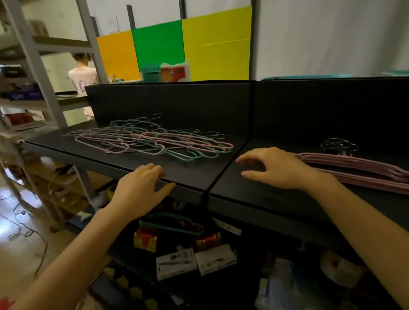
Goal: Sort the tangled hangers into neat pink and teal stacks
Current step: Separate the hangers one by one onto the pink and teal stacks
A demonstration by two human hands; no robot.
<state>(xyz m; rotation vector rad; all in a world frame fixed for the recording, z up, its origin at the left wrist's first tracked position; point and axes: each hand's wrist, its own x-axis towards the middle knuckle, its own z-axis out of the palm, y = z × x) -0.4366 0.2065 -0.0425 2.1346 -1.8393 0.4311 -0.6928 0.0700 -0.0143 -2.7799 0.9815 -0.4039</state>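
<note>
Head view: tangle (150, 140) of pink and teal hangers lies on worktop (248, 188), ahead of my left hand (141, 190); fingers (155, 171) relaxed on front edge, holding nothing. Right hand (278, 168) loosely spread, empty, beside pink stack (367, 168), set well apart from tangle, likely so colours stay separate.

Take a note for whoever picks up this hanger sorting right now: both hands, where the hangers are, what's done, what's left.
Left hand: open, fingers at the front edge of the black shelf, holding nothing.
Right hand: open, empty, just left of the pink stack.
Tangled pile of pink and teal hangers: left section of the shelf.
Done: pink stack laid on the right section; some teal hangers lie on the level below.
Left: untangle the pile, sort by colour.
</note>
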